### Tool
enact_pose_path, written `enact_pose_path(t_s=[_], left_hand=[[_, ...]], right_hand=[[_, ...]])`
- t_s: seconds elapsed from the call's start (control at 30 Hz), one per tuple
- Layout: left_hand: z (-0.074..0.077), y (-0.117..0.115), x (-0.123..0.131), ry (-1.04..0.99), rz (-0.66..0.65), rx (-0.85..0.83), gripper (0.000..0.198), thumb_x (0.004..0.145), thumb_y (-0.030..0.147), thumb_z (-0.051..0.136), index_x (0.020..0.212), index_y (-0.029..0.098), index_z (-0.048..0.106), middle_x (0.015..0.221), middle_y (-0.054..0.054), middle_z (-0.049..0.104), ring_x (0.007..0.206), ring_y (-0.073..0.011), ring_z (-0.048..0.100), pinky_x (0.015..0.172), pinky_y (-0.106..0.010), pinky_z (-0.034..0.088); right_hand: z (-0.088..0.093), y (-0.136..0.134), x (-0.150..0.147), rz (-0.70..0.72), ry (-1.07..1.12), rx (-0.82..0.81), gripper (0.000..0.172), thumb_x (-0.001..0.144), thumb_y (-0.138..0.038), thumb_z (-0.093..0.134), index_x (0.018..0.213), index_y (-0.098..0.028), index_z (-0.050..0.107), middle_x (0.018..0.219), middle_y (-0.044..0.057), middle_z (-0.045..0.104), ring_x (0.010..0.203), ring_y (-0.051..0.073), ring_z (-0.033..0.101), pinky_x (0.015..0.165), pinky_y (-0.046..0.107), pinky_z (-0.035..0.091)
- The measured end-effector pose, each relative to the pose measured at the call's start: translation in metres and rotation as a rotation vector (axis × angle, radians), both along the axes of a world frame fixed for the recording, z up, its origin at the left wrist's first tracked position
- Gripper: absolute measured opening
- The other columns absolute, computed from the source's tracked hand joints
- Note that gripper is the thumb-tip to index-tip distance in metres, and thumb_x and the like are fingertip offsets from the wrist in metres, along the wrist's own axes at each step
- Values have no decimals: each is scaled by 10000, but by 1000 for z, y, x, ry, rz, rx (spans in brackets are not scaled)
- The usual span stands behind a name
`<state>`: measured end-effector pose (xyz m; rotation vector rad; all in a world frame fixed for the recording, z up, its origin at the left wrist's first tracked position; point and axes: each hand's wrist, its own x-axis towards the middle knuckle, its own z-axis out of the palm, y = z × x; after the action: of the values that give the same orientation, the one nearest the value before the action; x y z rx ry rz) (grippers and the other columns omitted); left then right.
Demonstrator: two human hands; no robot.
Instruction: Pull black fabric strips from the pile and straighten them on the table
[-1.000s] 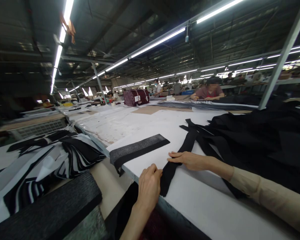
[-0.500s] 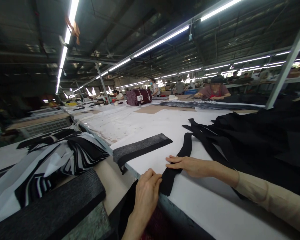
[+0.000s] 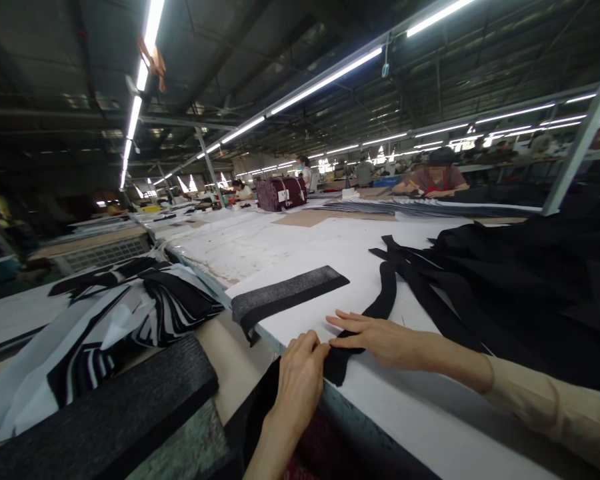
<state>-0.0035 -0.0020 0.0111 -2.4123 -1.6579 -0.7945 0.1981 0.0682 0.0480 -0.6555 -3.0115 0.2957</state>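
Both your hands on 1 black strip at the counter's near edge
Your left hand (image 3: 300, 377) curls closed around the near end of the black strip (image 3: 386, 297), right where it meets the edge of the white counter (image 3: 420, 407). Your right hand (image 3: 380, 339) lies open and flat on the same strip just beyond, fingers stretched toward the left. The strip runs away from you toward the heap of black fabric (image 3: 520, 280) on your right. A grey felt band (image 3: 290, 293) lies near, to the left, apart from both hands
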Motion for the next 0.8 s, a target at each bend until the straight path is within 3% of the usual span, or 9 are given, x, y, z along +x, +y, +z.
enact_pose_path(t_s=[0.1, 0.23, 0.4, 0.57, 0.8], left_hand=[[3, 5, -3, -225, -42, -104, 204, 870, 184, 475, 914, 216, 672, 780, -21, 574, 776, -153, 536, 708, -259, 414], [1, 2, -10, -515, -78, -147, 215, 881, 255, 457, 927, 199, 660, 800, -27, 606, 787, -154, 555, 725, -267, 429], [-8, -6, -6, -469, -19, -106, 135, 820, 205, 506, 846, 187, 637, 767, -30, 568, 760, -181, 537, 726, -313, 426], [-14, -8, -1, -520, 9, -53, 151, 812, 164, 482, 831, 197, 628, 758, -23, 547, 745, -176, 536, 681, -292, 422], [-18, -13, -3, -714, 31, -62, 149, 816, 208, 516, 734, 193, 638, 704, 3, 527, 622, -123, 504, 600, -237, 403]], right_hand=[[0, 2, 4, -28, 15, -91, 888, 580, 126, 286, 1373, -269, 342, 1452, 6, 251, 1326, 189, 197, 1080, 365, 261], [-4, 9, 11, -18, 49, -124, 911, 563, 128, 279, 1368, -293, 342, 1454, -27, 233, 1326, 178, 199, 1084, 377, 253], [-10, 6, 7, -22, 101, -20, 861, 564, 121, 297, 1342, -231, 402, 1457, -1, 235, 1341, 176, 148, 1095, 376, 229], [-17, -9, -6, -42, 206, -19, 723, 651, 76, 308, 1330, -148, 418, 1386, 72, 388, 1256, 125, 370, 1057, 295, 314], [-24, -8, -10, -41, 214, -22, 713, 633, 77, 305, 1300, -124, 453, 1361, 90, 424, 1251, 134, 379, 1053, 318, 321]])
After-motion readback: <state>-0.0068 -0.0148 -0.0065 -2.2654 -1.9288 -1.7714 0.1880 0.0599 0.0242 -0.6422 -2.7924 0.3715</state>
